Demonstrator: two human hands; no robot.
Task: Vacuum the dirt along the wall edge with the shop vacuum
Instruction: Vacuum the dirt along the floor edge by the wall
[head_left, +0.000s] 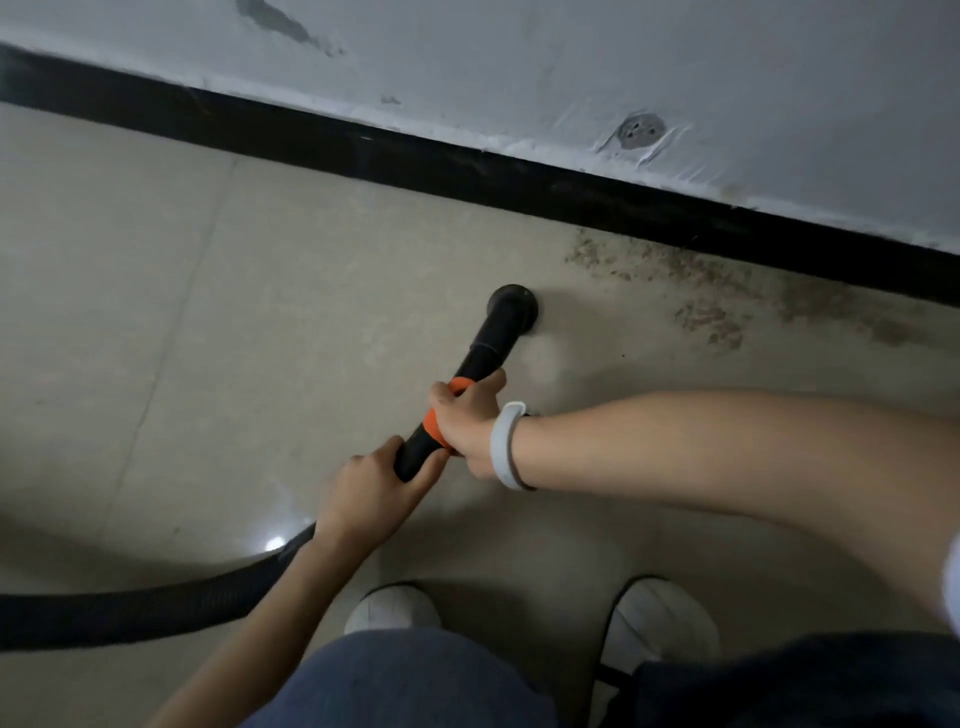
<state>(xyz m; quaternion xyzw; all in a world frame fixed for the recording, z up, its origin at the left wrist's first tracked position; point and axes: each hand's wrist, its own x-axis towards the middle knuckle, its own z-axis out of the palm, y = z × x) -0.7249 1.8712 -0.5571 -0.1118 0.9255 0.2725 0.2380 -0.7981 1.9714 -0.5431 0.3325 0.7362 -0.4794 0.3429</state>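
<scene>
Shoes (660, 618), white, and dark trouser legs (410, 680) lie nearest, below both arms. Just above them the left hand (371, 493) curls its fingers round the black tube (485, 353) at its lower end, where the ribbed hose (156, 603) leaves the wrist and runs off to the left across the floor (130, 312). Directly beyond those fingers the right hand (465, 421) wraps the tube at its orange collar (431, 421), thumb lying along the top; a white band (504, 447) sits on that wrist. Past the right fingertips the tube slopes on to a round black nozzle (514, 306), whose mouth is at the tiled floor; whether it touches cannot be told. Dirt (711, 291) lies as brown crumbs to the right of the nozzle and beyond the right hand, near but apart from it, spreading along the foot of the black skirting (363, 150). Farthest off is the grey wall (519, 67), with a round patch (641, 132).
</scene>
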